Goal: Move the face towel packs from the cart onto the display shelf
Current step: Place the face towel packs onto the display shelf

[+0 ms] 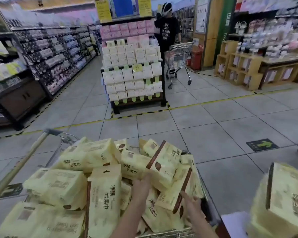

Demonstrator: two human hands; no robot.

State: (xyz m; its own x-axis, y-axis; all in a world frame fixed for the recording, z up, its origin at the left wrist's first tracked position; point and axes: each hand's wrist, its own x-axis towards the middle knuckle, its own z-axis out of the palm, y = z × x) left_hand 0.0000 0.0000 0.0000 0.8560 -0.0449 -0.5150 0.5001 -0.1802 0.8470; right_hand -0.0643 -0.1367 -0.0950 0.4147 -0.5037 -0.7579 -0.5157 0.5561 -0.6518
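Left hand (141,186) reaches into the cart (163,235), fingers on a tilted yellow pack (163,164), grip not clear; right hand (193,206) closed on a second pack (174,193) by its brown edge; packs look light, soft, slick film, likely to squash; best held across the flat sides or the stiff brown seam; heap is loose, neighbours may slide; display shelf (132,78) well apart ahead, open tiled floor (213,127) between; another shopper's trolley (178,59) beside it.

"净颜 云柔巾" on face towel pack (105,201)
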